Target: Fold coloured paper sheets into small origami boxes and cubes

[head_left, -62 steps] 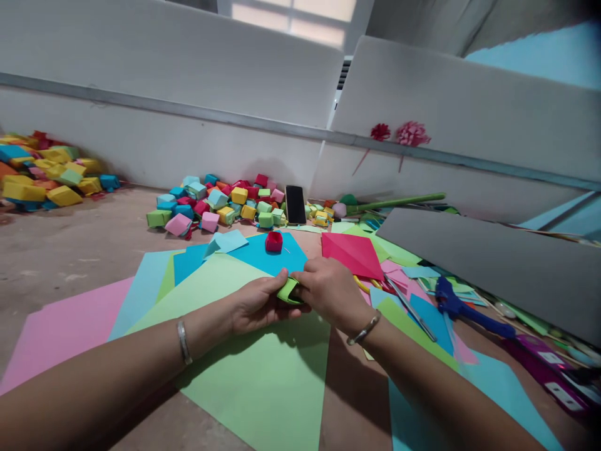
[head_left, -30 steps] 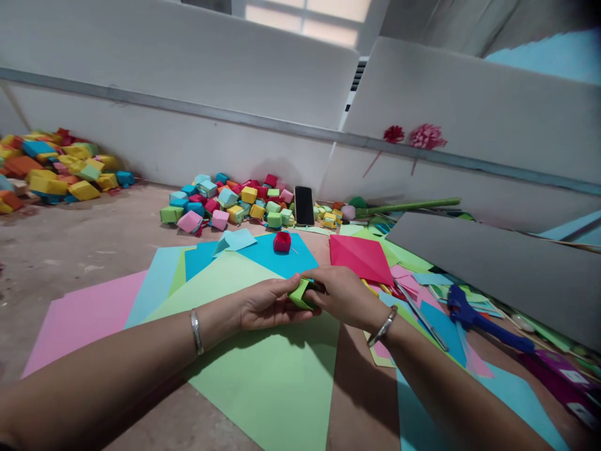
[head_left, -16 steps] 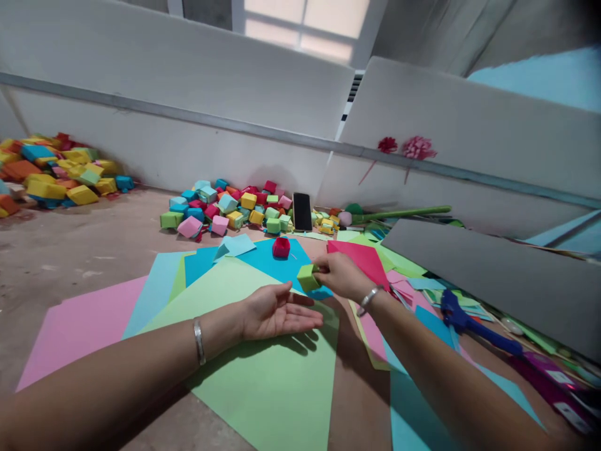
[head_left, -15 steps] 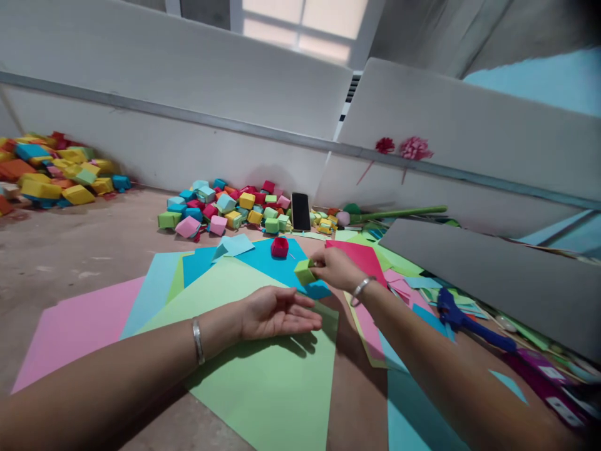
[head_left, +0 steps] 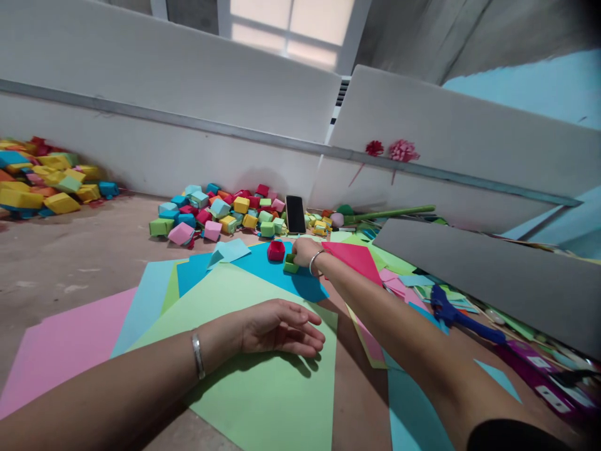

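My right hand reaches forward over the blue paper, its fingers closed at the rim of a small green paper box. The box sits with its open side up, just right of a small red paper box. My left hand holds nothing; its palm faces right and its fingers are apart, slightly curled. Beneath it lies a large light green paper sheet. A folded light blue paper piece rests left of the boxes.
Small paper boxes are heaped by the wall, with a phone beside them. A larger pile of paper boxes stands far left. At right are a blue glue gun, a purple power strip and a grey board.
The green box has left my left palm. My right hand has turned it, carried it forward and brought it down beside the red box. My left hand has opened.
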`<state>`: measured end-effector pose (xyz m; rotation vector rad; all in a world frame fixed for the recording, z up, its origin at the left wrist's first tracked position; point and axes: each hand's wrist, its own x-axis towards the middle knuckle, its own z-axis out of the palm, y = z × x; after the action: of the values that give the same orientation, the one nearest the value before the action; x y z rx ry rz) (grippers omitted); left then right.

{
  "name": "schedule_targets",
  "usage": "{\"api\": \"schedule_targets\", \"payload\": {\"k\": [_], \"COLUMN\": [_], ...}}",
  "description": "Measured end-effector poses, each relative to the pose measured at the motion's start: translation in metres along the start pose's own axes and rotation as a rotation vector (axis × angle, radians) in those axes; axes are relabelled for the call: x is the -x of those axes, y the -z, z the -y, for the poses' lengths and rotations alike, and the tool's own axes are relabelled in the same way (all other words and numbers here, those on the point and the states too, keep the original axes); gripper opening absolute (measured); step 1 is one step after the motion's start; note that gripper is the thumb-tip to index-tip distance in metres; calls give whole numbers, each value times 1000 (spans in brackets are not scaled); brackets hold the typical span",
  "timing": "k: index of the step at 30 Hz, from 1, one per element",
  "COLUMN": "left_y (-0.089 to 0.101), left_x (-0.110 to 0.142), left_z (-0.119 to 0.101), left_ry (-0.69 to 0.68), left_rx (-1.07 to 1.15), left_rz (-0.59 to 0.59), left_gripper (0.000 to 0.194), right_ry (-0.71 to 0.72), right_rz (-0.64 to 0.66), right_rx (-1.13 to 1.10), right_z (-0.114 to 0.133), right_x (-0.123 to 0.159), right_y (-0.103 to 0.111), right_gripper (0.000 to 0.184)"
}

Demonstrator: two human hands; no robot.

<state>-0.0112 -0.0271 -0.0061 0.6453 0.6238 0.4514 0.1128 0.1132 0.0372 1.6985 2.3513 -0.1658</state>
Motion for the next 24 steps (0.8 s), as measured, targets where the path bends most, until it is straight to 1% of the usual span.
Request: {"api": "schedule_targets", "payload": {"k": [2, 4, 7, 8, 10, 12, 13, 14, 16, 18, 19, 21, 23, 24], "left_y": [-1, -1, 0, 0, -1, -2, -3, -3, -4, -4, -4, -4, -4, -5], "left_x": [1, 1, 2, 2, 3, 3, 3, 3, 3, 2, 1, 2, 4, 6], "left_z": [0, 0, 3, 5, 6, 7, 6, 6, 5, 6, 7, 9, 10, 9], "left_ry": [8, 12, 7, -2, -16, -32, -26, -7, 6, 10, 13, 19, 28, 23], "left_rx": [-18, -39, -65, -72, -102, -128, -143, -162, -190, -205, -211, -225, -235, -232], "left_rz": [14, 30, 50, 52, 27, 25, 15, 1, -28, -37, -36, -42, -40, -40], "left_gripper": [29, 28, 26, 25, 24, 23, 24, 25, 29, 32, 33, 33, 34, 36], "right_ry": [56, 104, 125, 122, 97, 66, 54, 68, 67, -31, -81, -147, -255, -284], "right_rz": [0, -24, -117, -159, -235, -280, -308, -360, -468, -520, -508, -402, -289, -270], "right_rx": [-12, -21, -32, -38, -54, -76, -94, -141, -218, -231, -215, -118, 59, 90], "right_z": [0, -3, -22, -32, -57, -81, -93, -103, -119, -126, -127, -121, -110, -104], "right_x": [1, 5, 25, 39, 75, 122, 148, 174, 222, 260, 274, 289, 291, 289], "right_y": [8, 22, 50, 59, 74, 78, 76, 69, 46, 13, -5, -40, -70, -81], "right_gripper": [31, 31, 29, 26, 26, 29, 30, 30, 26, 25, 23, 22, 22, 24]}}
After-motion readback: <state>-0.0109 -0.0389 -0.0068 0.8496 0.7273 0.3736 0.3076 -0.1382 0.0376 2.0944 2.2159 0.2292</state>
